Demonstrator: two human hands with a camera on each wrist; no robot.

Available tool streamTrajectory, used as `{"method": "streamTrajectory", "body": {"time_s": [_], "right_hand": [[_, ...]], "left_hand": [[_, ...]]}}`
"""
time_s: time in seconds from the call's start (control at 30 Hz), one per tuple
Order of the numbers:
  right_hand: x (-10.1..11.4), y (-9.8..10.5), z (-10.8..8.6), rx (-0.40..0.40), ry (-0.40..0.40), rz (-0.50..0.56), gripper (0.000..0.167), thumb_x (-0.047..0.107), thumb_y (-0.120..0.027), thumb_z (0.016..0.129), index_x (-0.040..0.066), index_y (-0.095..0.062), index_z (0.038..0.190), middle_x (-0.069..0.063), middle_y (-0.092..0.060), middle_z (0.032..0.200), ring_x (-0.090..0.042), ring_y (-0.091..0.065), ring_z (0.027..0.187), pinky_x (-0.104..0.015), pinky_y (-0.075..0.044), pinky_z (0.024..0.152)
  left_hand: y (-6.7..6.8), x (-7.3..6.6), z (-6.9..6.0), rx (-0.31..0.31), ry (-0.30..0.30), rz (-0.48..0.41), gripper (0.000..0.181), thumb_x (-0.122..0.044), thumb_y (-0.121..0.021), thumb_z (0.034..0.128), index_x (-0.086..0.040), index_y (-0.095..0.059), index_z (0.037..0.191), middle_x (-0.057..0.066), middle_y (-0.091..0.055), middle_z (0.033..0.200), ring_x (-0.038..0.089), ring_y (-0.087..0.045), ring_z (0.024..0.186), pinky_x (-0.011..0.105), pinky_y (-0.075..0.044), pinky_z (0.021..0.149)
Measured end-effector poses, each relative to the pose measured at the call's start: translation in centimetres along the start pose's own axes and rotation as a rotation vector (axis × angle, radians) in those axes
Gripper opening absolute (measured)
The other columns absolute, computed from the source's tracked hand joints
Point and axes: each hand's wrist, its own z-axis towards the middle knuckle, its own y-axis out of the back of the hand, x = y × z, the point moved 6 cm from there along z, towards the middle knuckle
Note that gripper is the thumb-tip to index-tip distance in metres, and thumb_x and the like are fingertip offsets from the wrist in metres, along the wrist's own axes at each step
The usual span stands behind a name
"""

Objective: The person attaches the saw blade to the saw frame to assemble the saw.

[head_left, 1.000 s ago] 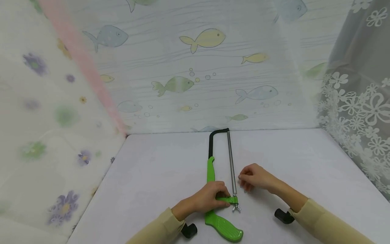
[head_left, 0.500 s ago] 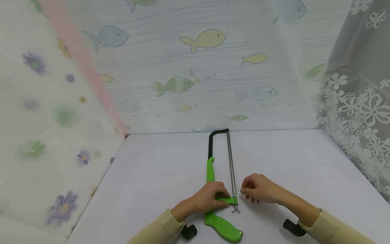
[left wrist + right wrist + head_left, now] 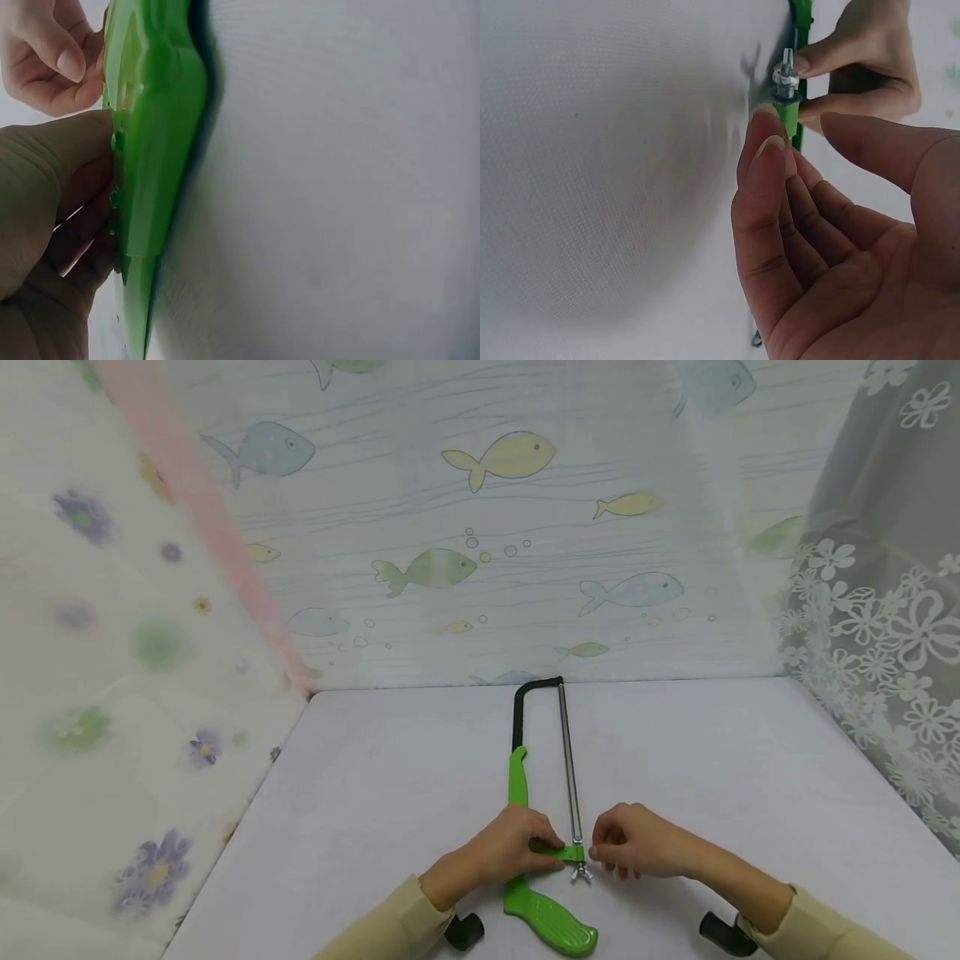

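A hacksaw with a green handle (image 3: 555,922) and a black front bow lies on the white table. Its metal blade (image 3: 570,760) faces right and runs away from me. My left hand (image 3: 510,845) pinches the saw's green crosspiece between thumb and fingers. At the near end of that crosspiece sits a silver wing nut (image 3: 581,874), seen close up in the right wrist view. My right hand (image 3: 645,843) hovers just right of it with loosely bent fingers. In the right wrist view, its thumb and fingers are apart and hold nothing.
Black wrist mounts (image 3: 465,932) stick out under both sleeves. A fish-patterned curtain (image 3: 420,527) hangs behind the table's far edge. Floral cloth (image 3: 112,693) hangs at the left, and a lace curtain (image 3: 900,635) at the right.
My right hand has moved toward me, from beside the blade to beside the wing nut. The left hand and the hacksaw have stayed almost in place.
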Motion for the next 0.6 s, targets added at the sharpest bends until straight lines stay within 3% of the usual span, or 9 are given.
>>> {"method": "streamTrajectory", "body": {"time_s": [0.13,0.3,0.6], "right_hand": [[0.1,-0.4,0.1,0.018,-0.001,0.003,0.013,0.016,-0.07,0.096,0.006,-0.069,0.087,-0.003,-0.067,0.071,-0.017,-0.062,0.057,-0.027,-0.05,0.047],[0.2,-1.4,0.1,0.033,-0.019,-0.011,0.019,0.019,-0.075,0.092,0.008,-0.072,0.077,0.0,-0.066,0.062,-0.011,-0.058,0.049,-0.023,-0.047,0.043],[0.4,-2.6,0.3,-0.013,-0.042,-0.081,0.036,0.025,-0.079,0.089,0.01,-0.067,0.058,0.006,-0.056,0.047,-0.004,-0.049,0.036,-0.021,-0.036,0.037]], "left_hand": [[0.1,-0.2,-0.2,0.003,-0.017,0.032,0.018,-0.015,-0.084,0.0865,-0.008,-0.081,0.103,-0.004,-0.076,0.094,-0.009,-0.062,0.086,0.004,-0.046,0.074],[0.1,-0.1,-0.2,0.001,-0.01,-0.007,0.018,-0.013,-0.084,0.0861,-0.007,-0.081,0.103,-0.004,-0.075,0.093,-0.009,-0.062,0.086,0.005,-0.047,0.073],[0.0,0.3,-0.2,-0.005,0.007,-0.048,0.018,-0.011,-0.084,0.0859,-0.006,-0.081,0.103,-0.004,-0.074,0.093,-0.009,-0.061,0.086,0.007,-0.049,0.073]]}}
